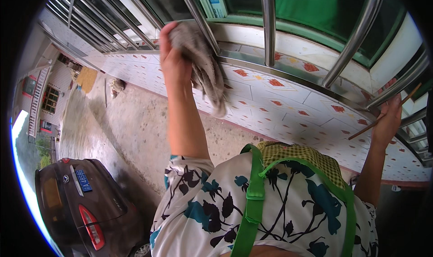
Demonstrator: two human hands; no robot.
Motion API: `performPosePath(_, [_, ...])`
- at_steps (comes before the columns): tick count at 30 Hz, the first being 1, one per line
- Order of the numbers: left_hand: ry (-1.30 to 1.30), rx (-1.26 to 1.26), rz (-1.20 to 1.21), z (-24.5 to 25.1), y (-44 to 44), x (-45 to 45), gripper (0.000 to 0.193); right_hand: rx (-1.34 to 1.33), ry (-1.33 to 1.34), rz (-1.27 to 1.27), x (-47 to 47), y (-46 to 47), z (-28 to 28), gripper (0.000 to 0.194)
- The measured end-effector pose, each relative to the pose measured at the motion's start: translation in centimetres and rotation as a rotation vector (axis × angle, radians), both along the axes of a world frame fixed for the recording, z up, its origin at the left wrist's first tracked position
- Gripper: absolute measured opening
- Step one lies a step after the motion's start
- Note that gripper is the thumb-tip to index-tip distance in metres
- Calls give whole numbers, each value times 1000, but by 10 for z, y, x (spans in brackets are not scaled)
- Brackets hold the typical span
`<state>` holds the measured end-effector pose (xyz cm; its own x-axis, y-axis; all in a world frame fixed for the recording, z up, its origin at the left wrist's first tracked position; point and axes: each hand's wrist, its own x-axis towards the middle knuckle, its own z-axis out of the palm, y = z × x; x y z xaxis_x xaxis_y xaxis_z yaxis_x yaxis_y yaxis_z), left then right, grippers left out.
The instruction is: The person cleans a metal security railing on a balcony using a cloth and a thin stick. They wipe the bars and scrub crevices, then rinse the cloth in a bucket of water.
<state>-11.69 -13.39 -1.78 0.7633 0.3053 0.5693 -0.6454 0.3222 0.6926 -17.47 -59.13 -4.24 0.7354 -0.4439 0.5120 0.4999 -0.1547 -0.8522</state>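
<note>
My left hand (174, 62) is raised, its fingers closed on a bunched grey-brown cloth (199, 57). The cloth hangs against one of the upright metal window bars (199, 18) and over the bottom rail (287, 73), its lower end blurred and loose. On the far right, my right hand (389, 116) grips a thin wooden stick (367, 129), which slants across the palm. The fingers of that hand reach behind a metal bar (401, 84) and are partly hidden there.
Behind the bars is a green-framed window (243, 20) with a white sill (297, 40). Patterned white tiles (270, 98) face the wall below. A dark car (101, 196) stands on the concrete ground (145, 121) at lower left. A sack-like bundle (117, 87) lies farther off.
</note>
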Motion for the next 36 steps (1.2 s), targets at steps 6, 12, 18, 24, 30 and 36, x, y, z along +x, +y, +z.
performPosePath(6, [-59, 333, -133, 4, -53, -67, 48, 120, 40, 99, -2, -3, -1, 52])
performPosePath(12, [40, 1287, 349, 7, -85, -12, 39, -9, 34, 132, -8, -4, 0, 50])
performPosePath(18, [165, 851, -49, 8, -89, 9, 42, -59, -24, 128, -8, 2, -1, 48])
performPosePath(24, [137, 241, -580, 7, -89, 22, 37, -127, -9, 55, -5, -1, -4, 50])
performPosePath(30, [-222, -203, -352, -3, -70, -23, 44, -2, 21, 108, -6, -3, 1, 50])
performPosePath(36, [-351, 188, -365, -2, -82, -86, 23, -19, -56, 185, -4, -4, -3, 48])
